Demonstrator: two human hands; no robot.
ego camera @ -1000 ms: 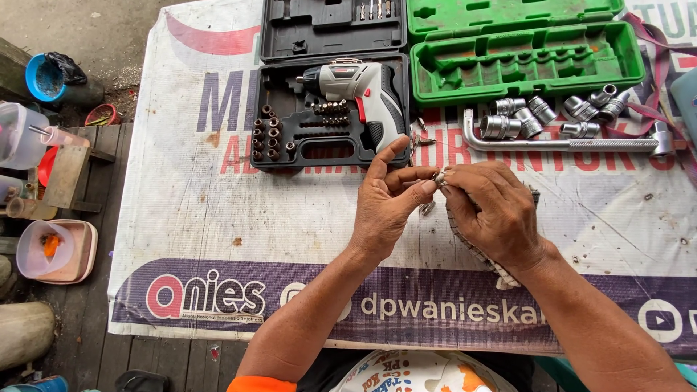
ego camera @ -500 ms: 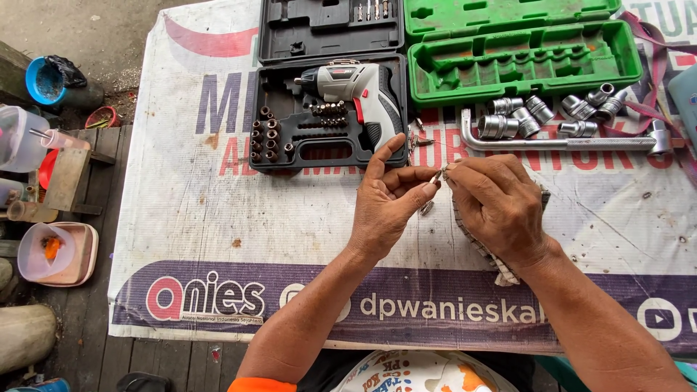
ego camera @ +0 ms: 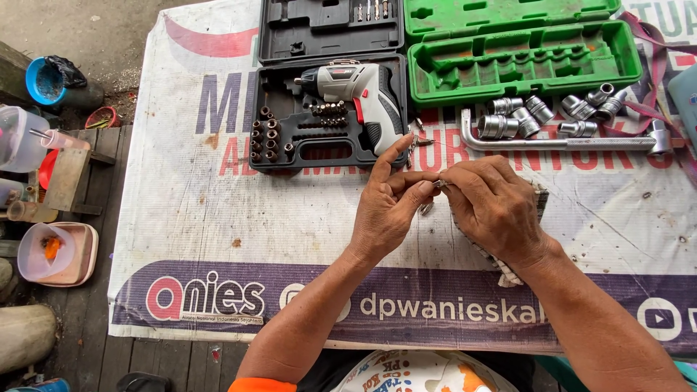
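I hold a small metal bit (ego camera: 440,184) between both hands, above the printed banner (ego camera: 218,181) that covers the table. My left hand (ego camera: 388,210) pinches one end of it between thumb and middle finger, with the index finger raised straight and clear of the work. My right hand (ego camera: 494,210) pinches the other end with its fingertips; under the palm of that hand I also keep a checked cloth (ego camera: 508,272), of which only the edges show.

The bit is too small for me to tell its tip shape from here. A second small metal piece (ego camera: 426,209) lies on the banner just below my left fingers.

To do this step well, I judge the following applies:
- Keep both pinches close to the ends, so the middle stays visible.
- Hold the piece low over the banner, so a slip does not send it off the table.
- Work near the open black case (ego camera: 327,156), which holds the grey cordless screwdriver (ego camera: 356,91) and rows of bits.

The green case (ego camera: 523,58), the loose sockets (ego camera: 552,112) and the L-shaped wrench (ego camera: 559,143) lie well apart.
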